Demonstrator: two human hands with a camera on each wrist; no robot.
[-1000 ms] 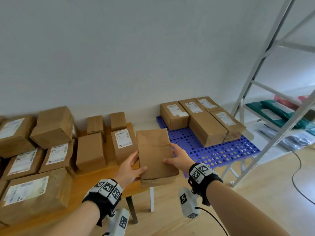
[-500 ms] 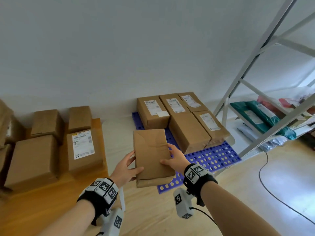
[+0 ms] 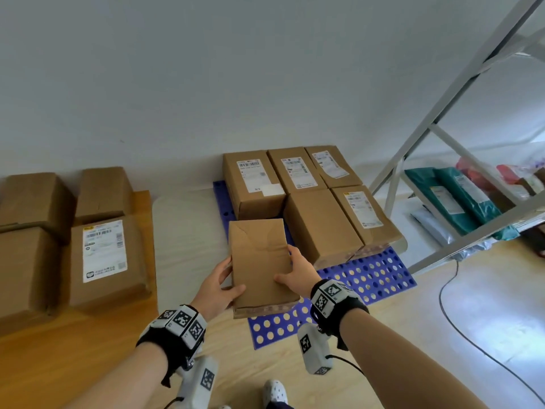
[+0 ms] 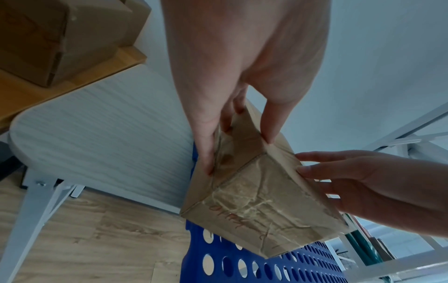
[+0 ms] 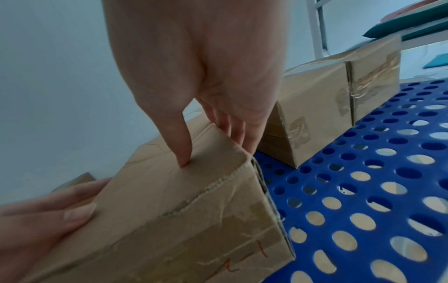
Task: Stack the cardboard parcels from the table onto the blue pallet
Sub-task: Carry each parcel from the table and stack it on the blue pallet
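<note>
On the left, the wooden table (image 3: 88,326) holds several cardboard parcels (image 3: 106,261) not yet moved, at least four in the head view, so a good share of the work looks to be left. Between the table and the blue pallet (image 3: 368,278) sits a pale rounded tabletop (image 3: 188,231). At the middle, the left hand (image 3: 219,286) and the right hand (image 3: 296,274) grasp a plain brown box (image 3: 259,261) from its two long sides, thumbs on top and fingers curled round the edges, over the pallet's near left part just in front of the stacked parcels. Five boxes (image 3: 318,225) already lie on the pallet in two rows, so I judge the first layer about half laid. On the far right stands a metal rack (image 3: 442,119) holding green mailers (image 3: 460,199). Only the head view shows the counts on table and pallet. From below, the left wrist view shows the box's taped end with red handwriting and its low corner close above the pallet; whether it touches I cannot tell. Alone, the right wrist view shows the bare holed surface beside the box.
</note>
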